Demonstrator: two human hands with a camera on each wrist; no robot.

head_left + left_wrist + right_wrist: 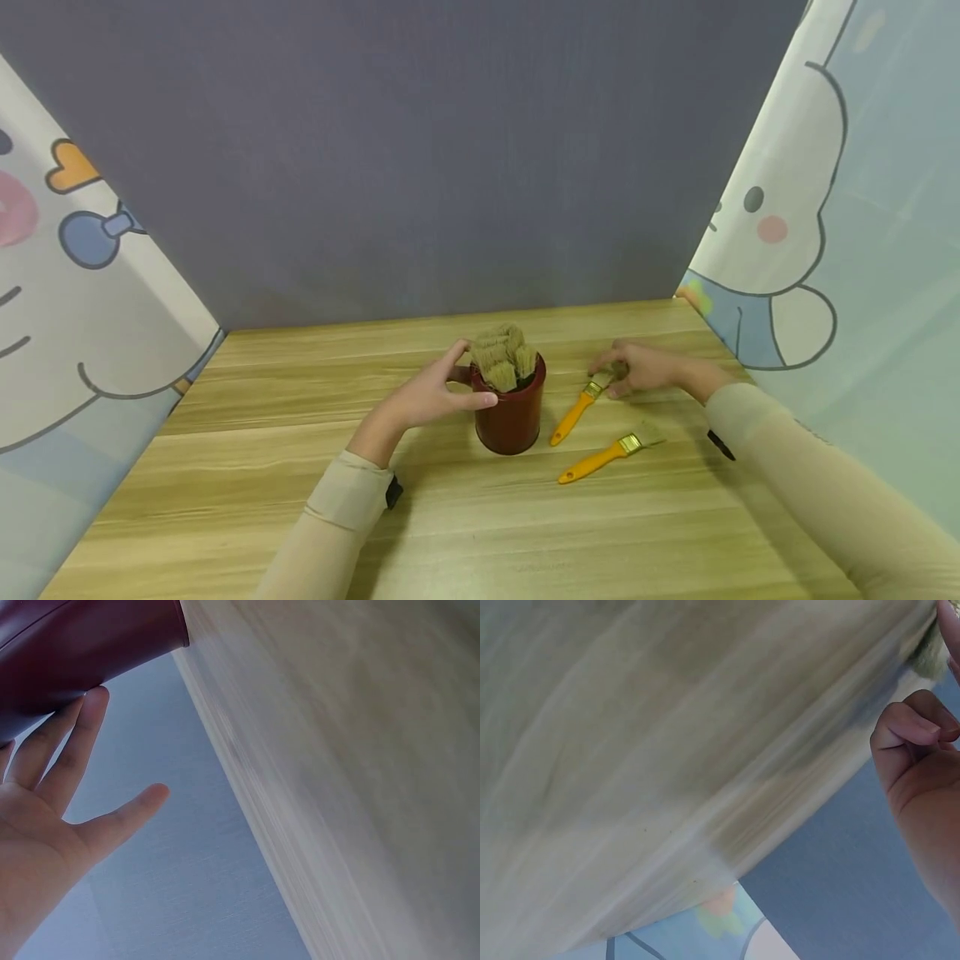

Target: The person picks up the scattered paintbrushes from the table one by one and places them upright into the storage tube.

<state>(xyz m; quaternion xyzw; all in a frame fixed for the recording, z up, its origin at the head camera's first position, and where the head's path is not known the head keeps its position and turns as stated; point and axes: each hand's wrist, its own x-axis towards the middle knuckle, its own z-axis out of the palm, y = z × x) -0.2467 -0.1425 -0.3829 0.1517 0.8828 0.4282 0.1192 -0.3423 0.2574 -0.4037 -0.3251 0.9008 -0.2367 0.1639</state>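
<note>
Head view, centre of frame: a dark red cylindrical cup [510, 412] stands upright on the light wood-grain table [300, 467], packed with paintbrushes set handle-down so their tan bristles [504, 357] fan above the rim. The left hand [427, 396] steadies the cup, fingers spread along its wall and thumb toward the rim, probably to keep it from tipping. Right of centre, the right hand [645, 368] pinches the bristle end of an orange-handled flat paintbrush [576, 410] lying on the table. A second orange-handled paintbrush [603, 458] lies untouched just below.
</note>
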